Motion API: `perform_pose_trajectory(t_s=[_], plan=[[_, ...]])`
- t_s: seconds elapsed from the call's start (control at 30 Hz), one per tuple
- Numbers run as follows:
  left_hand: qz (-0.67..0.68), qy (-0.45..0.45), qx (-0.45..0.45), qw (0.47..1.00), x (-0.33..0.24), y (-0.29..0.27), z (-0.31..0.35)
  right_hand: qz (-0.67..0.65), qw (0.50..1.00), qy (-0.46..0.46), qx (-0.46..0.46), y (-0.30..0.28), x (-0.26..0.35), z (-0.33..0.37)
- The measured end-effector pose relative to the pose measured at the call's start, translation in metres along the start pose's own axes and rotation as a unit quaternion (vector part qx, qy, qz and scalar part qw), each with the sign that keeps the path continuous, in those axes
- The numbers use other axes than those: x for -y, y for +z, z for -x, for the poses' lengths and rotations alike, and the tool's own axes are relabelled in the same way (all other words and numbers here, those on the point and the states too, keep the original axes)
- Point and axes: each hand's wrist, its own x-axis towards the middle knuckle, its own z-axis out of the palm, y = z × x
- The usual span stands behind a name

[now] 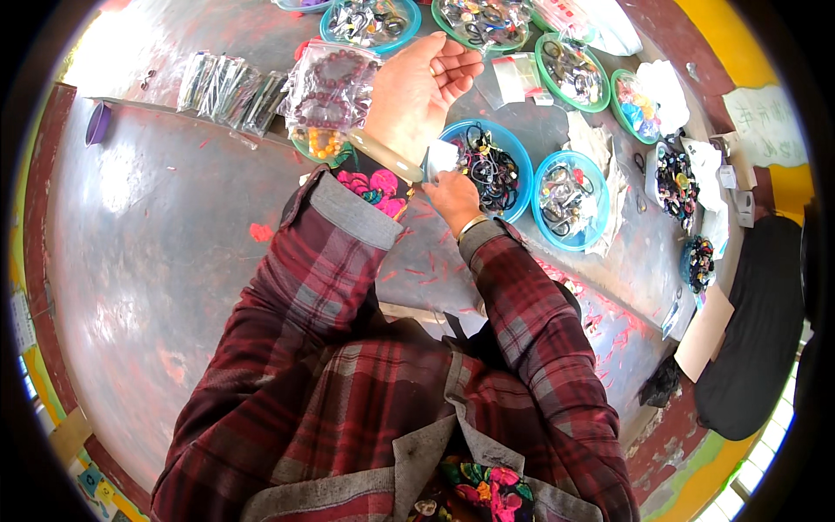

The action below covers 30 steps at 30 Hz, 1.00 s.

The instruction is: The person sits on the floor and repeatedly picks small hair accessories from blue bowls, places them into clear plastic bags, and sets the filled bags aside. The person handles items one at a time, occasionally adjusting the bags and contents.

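Observation:
My left hand (426, 83) is raised over the table, palm turned to the right. Its fingers are loosely curled, with a ring on one, and I see nothing in the palm. A thick beige bangle (389, 157) circles the left wrist. At the bangle's right end, the closed fingertips of my right hand (454, 200) meet it. A small white piece (442, 157) shows just above these fingers; whether they touch it I cannot tell. Dark purple bead bracelets in a clear bag (329, 87) lie left of my left hand, with yellow-orange beads (322, 141) below them.
Right of my hands stand a blue bowl (519, 161) of dark hair ties and a light-blue bowl (600, 204) of bagged pieces. Several more bowls line the far side. Flat packets (230, 91) lie at left, near a purple cup (98, 124). Red scraps dot the grey table (174, 287).

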Motion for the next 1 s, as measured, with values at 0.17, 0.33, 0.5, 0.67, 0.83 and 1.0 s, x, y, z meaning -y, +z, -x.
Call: perform_pose_trajectory(t_s=[0.17,0.33,0.5,0.67,0.83,1.0], plan=[[-0.001,-0.008,0.003,1.000,-0.002,0.000,0.002,0.031,0.999,-0.012,0.026,0.015,-0.014,-0.007],[-0.007,-0.018,0.006,1.000,-0.002,0.001,0.003,0.011,0.999,0.009,0.046,0.008,-0.010,-0.009],[-0.008,-0.026,0.012,1.000,-0.001,0.002,0.003,0.027,0.998,-0.012,0.057,0.017,-0.019,-0.013],[-0.017,-0.028,0.012,0.999,0.002,0.003,0.003,0.001,0.999,-0.002,0.038,0.012,-0.019,-0.010],[-0.034,-0.023,-0.008,0.999,0.003,0.004,0.002,-0.046,0.999,0.023,-0.003,-0.009,-0.007,-0.005],[-0.024,-0.030,0.018,0.999,0.003,0.002,0.004,-0.086,0.991,0.097,0.044,-0.030,0.002,-0.004]])
